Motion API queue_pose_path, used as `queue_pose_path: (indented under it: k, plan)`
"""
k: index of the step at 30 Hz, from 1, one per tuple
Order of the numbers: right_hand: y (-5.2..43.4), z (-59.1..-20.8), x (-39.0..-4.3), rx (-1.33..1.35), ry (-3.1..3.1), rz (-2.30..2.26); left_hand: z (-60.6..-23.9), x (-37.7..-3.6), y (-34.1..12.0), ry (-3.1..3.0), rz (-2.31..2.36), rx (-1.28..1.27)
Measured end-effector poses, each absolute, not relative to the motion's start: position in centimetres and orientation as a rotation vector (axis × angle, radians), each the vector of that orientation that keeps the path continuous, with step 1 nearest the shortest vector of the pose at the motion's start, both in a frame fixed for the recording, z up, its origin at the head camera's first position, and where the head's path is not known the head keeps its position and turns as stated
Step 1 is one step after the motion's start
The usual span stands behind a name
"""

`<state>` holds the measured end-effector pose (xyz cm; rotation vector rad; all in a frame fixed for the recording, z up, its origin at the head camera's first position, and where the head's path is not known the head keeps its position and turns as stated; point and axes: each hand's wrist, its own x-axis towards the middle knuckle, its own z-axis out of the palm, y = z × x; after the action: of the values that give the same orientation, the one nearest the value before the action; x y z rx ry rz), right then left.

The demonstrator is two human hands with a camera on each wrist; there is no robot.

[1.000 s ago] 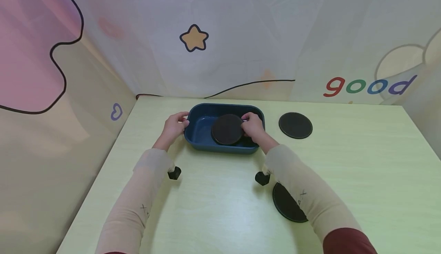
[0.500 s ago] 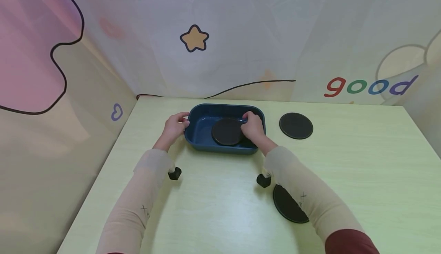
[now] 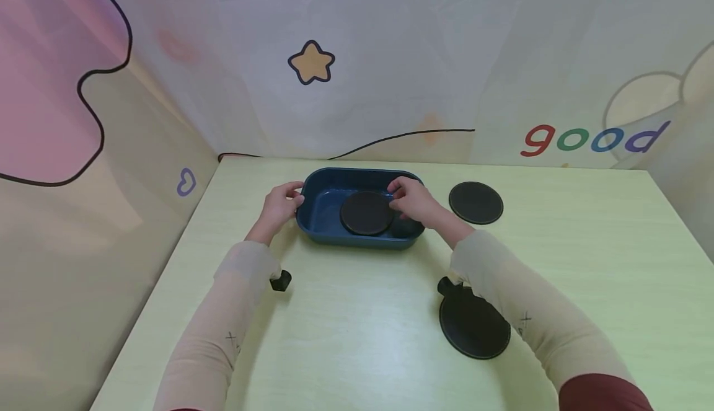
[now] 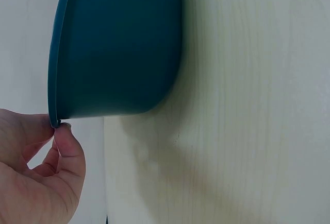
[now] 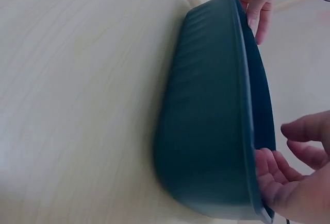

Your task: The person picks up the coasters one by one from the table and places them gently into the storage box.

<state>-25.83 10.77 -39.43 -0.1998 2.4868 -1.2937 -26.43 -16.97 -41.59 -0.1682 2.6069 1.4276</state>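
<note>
A black disc (image 3: pixel 365 214) lies flat on the floor of a blue tub (image 3: pixel 357 241), toward its right half, while the tub stands upright on the pale table (image 3: pixel 346 349). The disc looks thin and light, probably rather stiff, with a matt face that should not slip much and little about it that seems likely to break. Lying so flat, it offers only a low edge, so the best hold is likely a thumb and fingertips on opposite sides of the rim, or a nail under one edge. The tub looks like light, smooth, fairly rigid plastic; its rolled lip seems the natural place to grip. There the left hand (image 3: pixel 281 204) pinches it at the left end, thumb and finger closed on the lip, as the left wrist view shows. The right hand (image 3: pixel 417 202) is at the right end of the tub, its thumb and fingers apart, some fingers reaching down inside the wall and nothing held; whether a fingertip touches the disc cannot be told. Two like discs lie on the table, a far disc (image 3: pixel 476 203) beside the tub and a near disc (image 3: pixel 474 327) partly under the right sleeve (image 3: pixel 535 312).
</note>
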Motion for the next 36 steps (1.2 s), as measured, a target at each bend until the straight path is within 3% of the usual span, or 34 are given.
queue_pose_path:
  k: [20,36]
  plan:
    - [15.9,-36.7,-23.1,-0.464,2.252,-1.182,-41.3,-26.3,-16.8,2.612,1.415,-0.187]
    - [19.4,-38.1,-20.5,-0.528,2.202,-1.047,-41.3,-26.3,-16.7,2.623,1.402,-0.177]
